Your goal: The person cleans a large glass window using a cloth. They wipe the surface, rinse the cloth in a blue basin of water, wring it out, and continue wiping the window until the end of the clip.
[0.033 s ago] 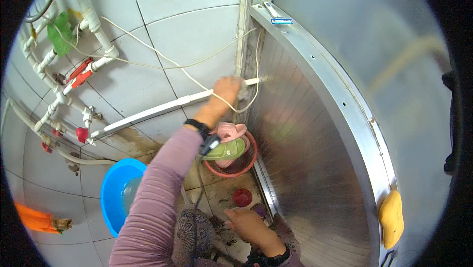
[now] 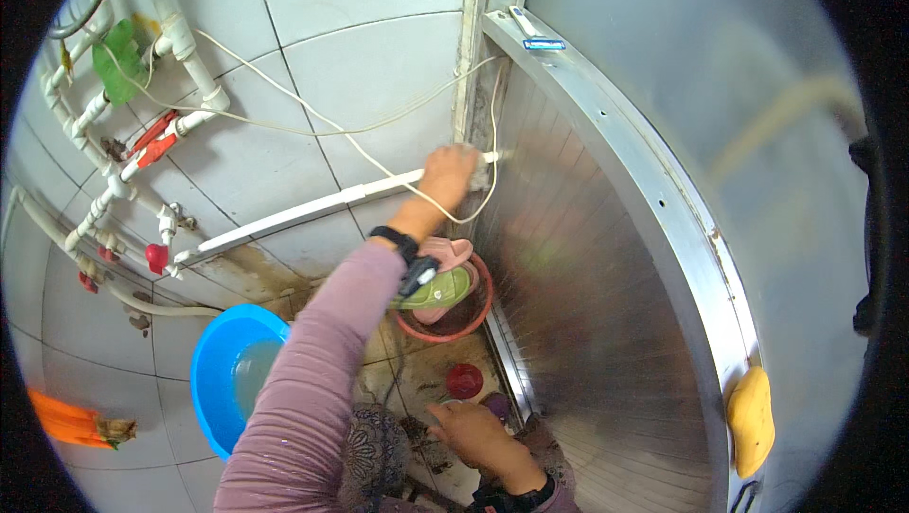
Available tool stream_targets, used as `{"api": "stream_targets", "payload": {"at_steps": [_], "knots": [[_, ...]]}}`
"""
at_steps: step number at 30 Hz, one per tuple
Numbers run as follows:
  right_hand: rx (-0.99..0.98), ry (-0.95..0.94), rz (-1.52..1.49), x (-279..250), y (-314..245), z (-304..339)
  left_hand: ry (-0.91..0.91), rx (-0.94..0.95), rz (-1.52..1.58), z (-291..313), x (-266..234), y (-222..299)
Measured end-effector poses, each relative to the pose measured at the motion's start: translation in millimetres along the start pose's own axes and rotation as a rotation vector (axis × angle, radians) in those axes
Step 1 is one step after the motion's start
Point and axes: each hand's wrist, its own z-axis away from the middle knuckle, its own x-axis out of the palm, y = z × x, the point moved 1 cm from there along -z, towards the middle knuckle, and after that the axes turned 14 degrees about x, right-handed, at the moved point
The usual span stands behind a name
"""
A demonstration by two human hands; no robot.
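Observation:
My left hand (image 2: 447, 182) reaches up to the tiled wall by the corner, its fingers closed round a greyish scrubbing pad (image 2: 479, 172). The pad is blurred and partly hidden by the hand. It presses beside the white pipe (image 2: 303, 217), near where the pipe meets the metal panel (image 2: 587, 257). A thin white cable (image 2: 365, 149) hangs across the wall and loops under the hand. Low down, my right hand (image 2: 478, 437) hovers near my knee, fingers loosely apart with nothing visible in them. A small red bowl (image 2: 464, 380) lies on the floor just beyond it.
Below my left wrist, a reddish basin (image 2: 483, 309) holds pink and green slippers (image 2: 440, 288). A blue basin (image 2: 213, 380) with water stands at left. White pipes with red valves (image 2: 156, 139) line the wall. A razor (image 2: 535, 35) and a yellow sponge (image 2: 751, 423) rest on the metal ledge.
My left hand and forearm have shifted slightly to the right, toward the corner, with the scrubbing pad. My right hand has barely moved.

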Motion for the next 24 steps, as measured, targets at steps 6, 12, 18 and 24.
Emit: {"api": "stream_targets", "payload": {"at_steps": [6,12,18,24], "knots": [[0.124,-0.001,0.041,-5,0,-1,0.098,0.052,0.089,15,5,-4],[0.031,0.059,0.003,-18,-5,16,0.005,0.097,-0.06,123,-63,-51],[0.039,0.023,0.012,-16,-4,22,0.02,0.081,-0.031,101,-42,-40],[0.138,-0.115,0.11,-6,-1,3,0.073,0.075,0.104,24,2,-5]]}}
